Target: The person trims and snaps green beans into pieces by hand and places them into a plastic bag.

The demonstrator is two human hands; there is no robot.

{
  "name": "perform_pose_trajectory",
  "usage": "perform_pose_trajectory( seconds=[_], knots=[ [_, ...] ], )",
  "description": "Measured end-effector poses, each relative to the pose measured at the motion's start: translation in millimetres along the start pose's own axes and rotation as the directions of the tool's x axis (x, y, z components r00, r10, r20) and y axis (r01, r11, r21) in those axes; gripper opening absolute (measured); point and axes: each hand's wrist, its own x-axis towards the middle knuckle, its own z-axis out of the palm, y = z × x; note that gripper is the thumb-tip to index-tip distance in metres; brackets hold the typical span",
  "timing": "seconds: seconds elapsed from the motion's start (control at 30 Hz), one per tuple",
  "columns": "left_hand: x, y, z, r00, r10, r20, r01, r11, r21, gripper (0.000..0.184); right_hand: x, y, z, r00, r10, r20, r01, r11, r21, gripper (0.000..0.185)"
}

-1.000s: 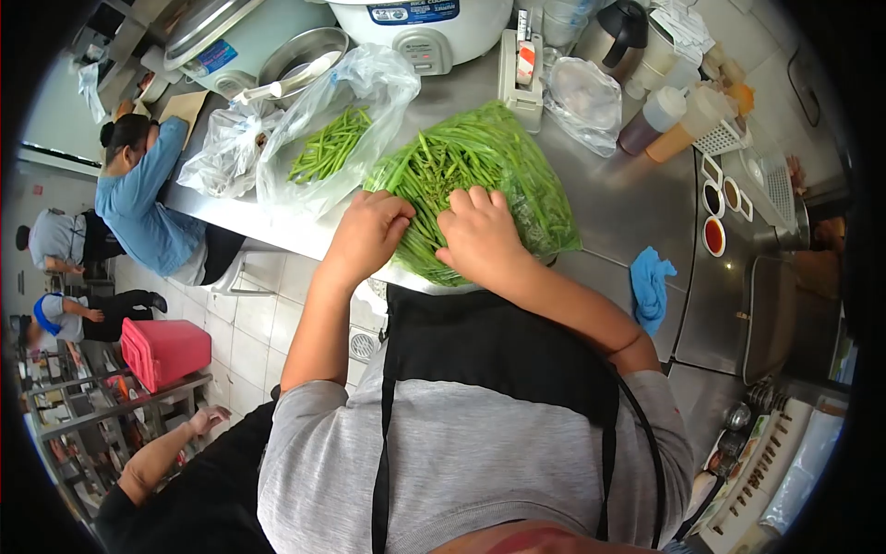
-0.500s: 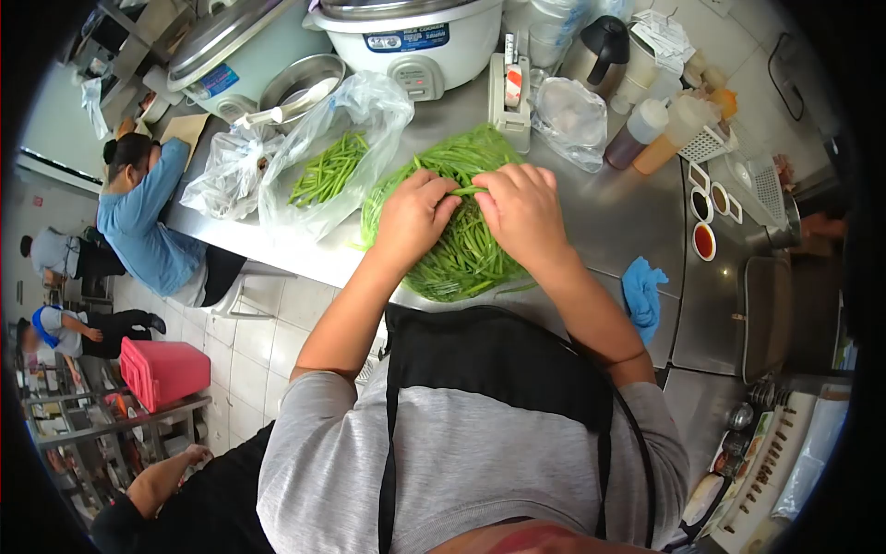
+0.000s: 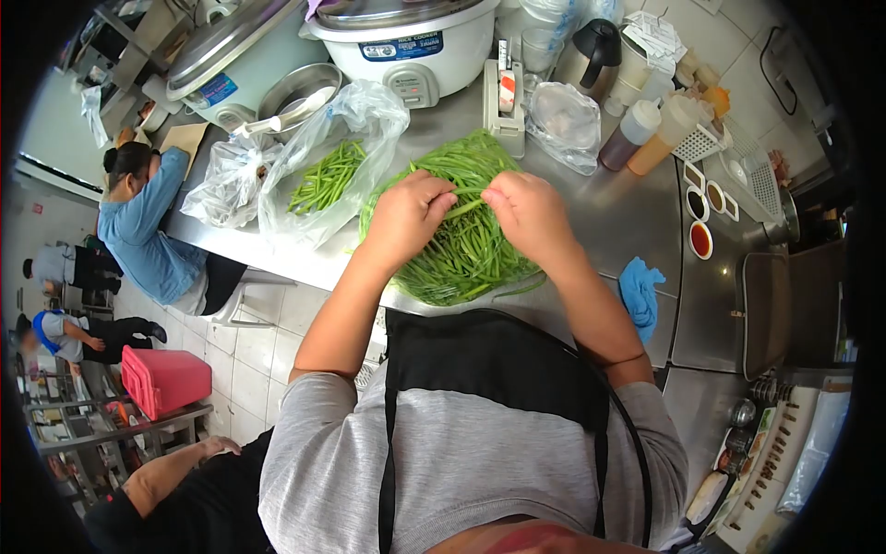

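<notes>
Head view: beans [image 3: 466, 263] heaped on bag [image 3: 373, 205], counter's [image 3: 614, 217] near side.
Left hand [image 3: 411, 214]: thumb and fingers pinching one bean [image 3: 467, 209] above heap.
Right hand [image 3: 529, 214]: pinching its right end.
Left: cut beans [image 3: 328, 175] in clear bag [image 3: 371, 118].
Far: rice cooker [image 3: 406, 51].
Right: blue cloth [image 3: 640, 297].

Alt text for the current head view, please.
A person's bare left hand and right hand pinch what looks like a green bean over a large bag of green beans on a metal counter. A smaller open bag lies left; a rice cooker stands behind.
</notes>
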Motion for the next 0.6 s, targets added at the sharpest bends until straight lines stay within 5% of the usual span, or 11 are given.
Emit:
perform_pose_trajectory(
  seconds=[0.07, 0.17, 0.27, 0.37, 0.47, 0.6],
  knots=[
    [1, 2, -2, 0.999, -0.041, 0.008, 0.042, 0.992, -0.115, 0.011, 3, -6, -5, 0.994, 0.101, 0.045, -0.11, 0.945, 0.308, 0.014],
    [2, 0, -2, 0.999, -0.039, 0.014, 0.041, 0.979, -0.201, 0.012, -1, 2, 1, 0.979, 0.153, 0.132, -0.2, 0.83, 0.52, 0.015],
    [4, -6, 0, 0.999, 0.005, -0.041, -0.011, 0.987, -0.163, 0.009, -9, 13, 22, 0.984, 0.18, 0.021, -0.117, 0.543, 0.831, 0.018],
    [2, -17, 3, 0.972, -0.171, -0.159, 0.109, 0.934, -0.34, 0.011, -3, 11, 12, 0.977, 0.209, -0.05, -0.073, 0.544, 0.836, 0.019],
    [5, -10, -8, 0.916, -0.366, -0.164, 0.142, 0.679, -0.72, 0.014, -2, 16, 18, 0.966, 0.192, 0.171, -0.256, 0.685, 0.682, 0.02],
    [7, -8, -8, 0.91, -0.367, -0.192, 0.033, 0.527, -0.849, 0.015, -3, 5, 23, 0.986, 0.048, 0.16, -0.1, 0.937, 0.334, 0.023]
  ],
)
